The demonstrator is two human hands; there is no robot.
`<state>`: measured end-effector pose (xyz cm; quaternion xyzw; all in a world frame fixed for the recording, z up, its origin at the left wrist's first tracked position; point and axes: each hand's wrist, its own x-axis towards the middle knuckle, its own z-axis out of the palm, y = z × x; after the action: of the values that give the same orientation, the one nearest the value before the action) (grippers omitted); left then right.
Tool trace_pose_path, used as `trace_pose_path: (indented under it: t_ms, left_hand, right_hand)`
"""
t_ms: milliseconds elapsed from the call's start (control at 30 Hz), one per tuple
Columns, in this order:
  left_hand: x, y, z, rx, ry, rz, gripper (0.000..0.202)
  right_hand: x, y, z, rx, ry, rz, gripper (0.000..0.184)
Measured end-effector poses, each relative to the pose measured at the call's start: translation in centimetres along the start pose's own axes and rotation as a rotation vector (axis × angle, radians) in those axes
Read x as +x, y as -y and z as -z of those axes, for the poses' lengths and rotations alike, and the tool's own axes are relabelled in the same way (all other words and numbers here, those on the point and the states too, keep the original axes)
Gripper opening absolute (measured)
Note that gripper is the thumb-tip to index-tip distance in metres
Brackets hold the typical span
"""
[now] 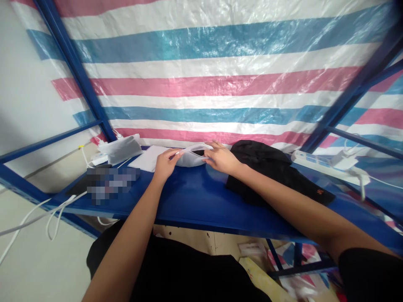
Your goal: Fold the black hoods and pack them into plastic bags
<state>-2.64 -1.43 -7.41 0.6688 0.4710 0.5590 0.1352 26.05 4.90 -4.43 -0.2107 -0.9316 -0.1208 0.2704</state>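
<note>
A pale grey-white bag (189, 160) with a gaping mouth is held just above the blue shelf (195, 197). My left hand (164, 164) pinches the left end of its rim between thumb and fingers. On the opposite side, my right hand (223, 158) grips the right end of the rim, its index finger raised. Something dark shows through the opening; I cannot make out what it is. Right of the bag lies a crumpled black garment (255, 161) with a small orange mark, partly behind my right forearm. A flat white sheet or packet (150, 158) lies beside my left hand.
A white power strip (327, 167) with a plugged-in adapter sits at the right. White cables and a grey-white pouch (121, 149) are at the left, near a blurred-out patch (110, 184). Blue metal posts (75, 71) frame a striped plastic sheet (204, 46) behind the shelf.
</note>
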Motion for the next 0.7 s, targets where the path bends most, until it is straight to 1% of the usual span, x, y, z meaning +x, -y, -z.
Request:
trace_pose_path:
  t_ms: [67, 133, 200, 267, 333, 467, 600, 700]
  left_hand:
    - [-0.1, 0.0, -0.1, 0.107, -0.01, -0.1, 0.031]
    - [-0.3, -0.2, -0.3, 0.17, 0.02, -0.164, 0.03]
    - [-0.6, -0.5, -0.6, 0.171, 0.045, -0.194, 0.029]
    - [-0.9, -0.9, -1.0, 0.145, 0.036, -0.217, 0.028]
    - [-1.2, -1.2, -1.3, 0.113, 0.035, -0.228, 0.026]
    - [-1.5, -1.5, -1.6, 0.11, 0.093, -0.235, 0.021]
    - [-1.4, -1.6, -1.6, 0.126, 0.129, -0.315, 0.021]
    - [-1.3, -1.8, -1.3, 0.125, 0.135, -0.358, 0.023]
  right_hand:
    - [0.1, 0.5, 0.1, -0.005, -0.067, -0.072, 0.012]
    - [0.3, 1.5, 0.3, 0.026, -0.134, -0.078, 0.023]
    - [0.5, 2.6, 0.6, 0.105, -0.17, -0.006, 0.032]
    - [0.8, 3.7, 0.8, 0.207, -0.177, 0.095, 0.035]
    - [1.0, 4.4, 0.7, 0.294, -0.172, 0.15, 0.031]
    - [1.1, 4.7, 0.1, 0.389, -0.157, 0.13, 0.017]
    - [1.1, 4.2, 0.1, 0.402, -0.131, 0.129, 0.017]
    - [1.1, 3.0, 0.6, 0.365, -0.13, 0.105, 0.02]
